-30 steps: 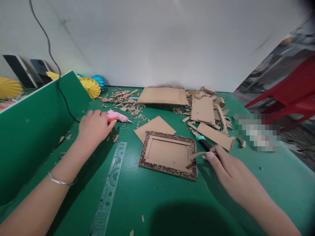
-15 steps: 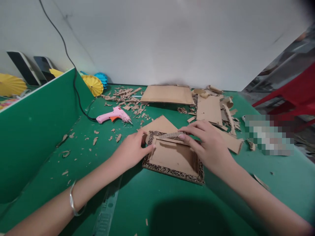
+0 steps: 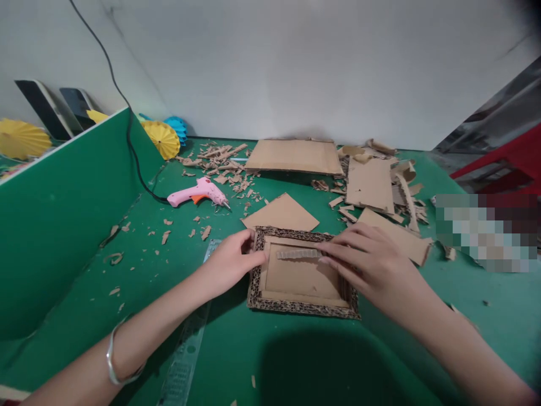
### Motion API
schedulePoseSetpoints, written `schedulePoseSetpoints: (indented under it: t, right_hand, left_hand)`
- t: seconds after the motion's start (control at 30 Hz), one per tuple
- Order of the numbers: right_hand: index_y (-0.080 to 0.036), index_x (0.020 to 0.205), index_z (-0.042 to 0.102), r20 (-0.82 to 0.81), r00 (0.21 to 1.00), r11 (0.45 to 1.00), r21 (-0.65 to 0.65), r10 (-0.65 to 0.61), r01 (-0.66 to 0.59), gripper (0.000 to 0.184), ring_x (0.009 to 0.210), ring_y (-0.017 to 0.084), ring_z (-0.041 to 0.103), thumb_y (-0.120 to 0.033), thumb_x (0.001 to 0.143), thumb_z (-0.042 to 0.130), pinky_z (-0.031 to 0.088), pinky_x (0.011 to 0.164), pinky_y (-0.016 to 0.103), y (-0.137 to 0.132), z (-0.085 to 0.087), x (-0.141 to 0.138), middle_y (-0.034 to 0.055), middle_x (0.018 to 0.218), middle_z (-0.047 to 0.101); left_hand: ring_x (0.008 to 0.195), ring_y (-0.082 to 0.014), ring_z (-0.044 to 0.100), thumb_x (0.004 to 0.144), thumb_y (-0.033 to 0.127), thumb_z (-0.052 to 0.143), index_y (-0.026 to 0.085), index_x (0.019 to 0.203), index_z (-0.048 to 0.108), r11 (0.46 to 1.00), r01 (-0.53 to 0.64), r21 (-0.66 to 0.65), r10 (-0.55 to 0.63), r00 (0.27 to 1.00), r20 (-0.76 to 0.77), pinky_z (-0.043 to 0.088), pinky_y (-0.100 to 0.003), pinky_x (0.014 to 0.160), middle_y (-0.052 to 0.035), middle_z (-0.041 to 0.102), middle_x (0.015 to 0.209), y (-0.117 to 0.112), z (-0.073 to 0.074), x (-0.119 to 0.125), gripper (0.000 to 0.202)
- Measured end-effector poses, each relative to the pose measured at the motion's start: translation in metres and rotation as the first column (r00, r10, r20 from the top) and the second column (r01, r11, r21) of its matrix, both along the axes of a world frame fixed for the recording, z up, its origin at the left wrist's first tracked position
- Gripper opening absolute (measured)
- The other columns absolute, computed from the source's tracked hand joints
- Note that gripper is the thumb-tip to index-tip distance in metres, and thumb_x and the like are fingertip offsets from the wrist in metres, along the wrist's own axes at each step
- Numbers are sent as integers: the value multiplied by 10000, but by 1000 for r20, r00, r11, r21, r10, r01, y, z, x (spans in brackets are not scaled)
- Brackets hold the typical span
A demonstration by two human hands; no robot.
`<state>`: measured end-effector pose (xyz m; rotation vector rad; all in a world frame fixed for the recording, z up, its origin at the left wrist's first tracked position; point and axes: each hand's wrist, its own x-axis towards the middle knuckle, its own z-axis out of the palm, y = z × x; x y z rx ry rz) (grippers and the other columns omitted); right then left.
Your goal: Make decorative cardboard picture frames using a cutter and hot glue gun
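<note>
A cardboard frame (image 3: pixel 304 310) with thick corrugated edges lies on the green table (image 3: pixel 236 361), a recessed panel inside it. My left hand (image 3: pixel 232 260) grips the frame's left side, thumb over the top edge and fingers curled behind. In my right hand (image 3: pixel 367 259), the fingertips pinch the right end of a narrow corrugated cardboard strip (image 3: pixel 298 255). The strip is over the frame's recess, below the far edge; whether it touches the panel I cannot tell. My right palm hides the frame's upper right corner.
A pink glue gun (image 3: pixel 200 192) with a black cord (image 3: pixel 130 129) lies at left. Cardboard pieces (image 3: pixel 293 157) and scraps (image 3: pixel 220 160) line the back. A clear ruler (image 3: pixel 188 344) lies near my left forearm. A green partition (image 3: pixel 76 220) stands at left.
My right hand has brought the strip from the frame's far edge toward me, over the recess. My left hand stays on the frame's left side. The camera view has shifted slightly.
</note>
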<state>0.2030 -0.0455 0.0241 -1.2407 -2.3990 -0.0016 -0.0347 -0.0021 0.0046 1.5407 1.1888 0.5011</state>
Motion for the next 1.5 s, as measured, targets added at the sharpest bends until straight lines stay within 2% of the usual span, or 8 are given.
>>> schedulePoseSetpoints:
  t: [0.1,0.2,0.33,0.47,0.83,1.1,1.3,1.5]
  right_hand:
    - [-163,998,643,47,998,998,31,53,-54,219,776,207,491,-185,875,462,423,656,365,-6,2,2,74,835,654]
    - [-165,1022,626,-19,998,996,79,52,-50,218,814,210,501,-141,857,485,427,696,375,-10,3,1,75,869,662]
    - [-181,1039,610,-164,986,993,118,21,-1,245,802,197,506,-104,814,553,444,691,358,-11,3,-7,61,864,668]
    - [-188,1013,621,-260,965,994,112,28,1,224,772,185,521,-107,814,558,459,675,342,-9,1,-20,53,850,676]
    - [-220,946,658,-368,929,998,25,-44,57,173,730,179,553,-162,835,538,480,638,339,-5,-3,-29,42,828,689]
    - [-192,941,649,-346,937,997,19,-58,69,150,734,180,535,-164,826,557,467,641,336,-4,-8,-29,50,849,692]
    - [-193,944,653,-276,960,994,74,-51,75,155,719,181,527,-174,838,542,465,634,341,-3,-7,-28,56,847,692]
    - [-173,945,653,-206,978,988,138,-40,70,155,722,187,518,-161,830,550,453,638,352,-5,-7,-29,74,821,678]
  left_hand:
    - [841,-170,572,691,243,601,197,1089,482,994,-34,-103,53,980,189,440,-317,781,-41,582,1014,-2,-5,-3,418]
    - [765,-142,576,680,237,646,280,1237,363,988,-47,-149,82,969,234,459,-327,757,-32,545,1079,-4,-8,-5,626]
    - [778,-133,578,675,212,657,247,1136,451,985,-22,-169,73,950,304,464,-311,756,-30,544,1080,-6,-7,-4,507]
    - [787,-128,582,666,205,671,223,1091,463,987,-36,-159,84,947,309,474,-292,746,-22,560,1050,-7,-3,-1,474]
    - [864,-156,586,704,248,646,221,1096,460,997,-37,-75,54,969,243,477,-319,787,-39,570,1064,-11,1,-1,435]
    - [881,-153,579,737,269,627,241,1098,462,999,-37,-35,44,975,220,462,-306,804,-11,582,1031,-14,3,-1,398]
    - [845,-159,582,785,320,571,240,1077,477,997,-79,25,73,980,186,470,-292,742,-13,594,980,-15,6,0,316]
    - [864,-152,587,796,303,547,230,1052,474,995,-102,13,96,969,228,481,-269,737,-10,594,986,-18,11,1,276]
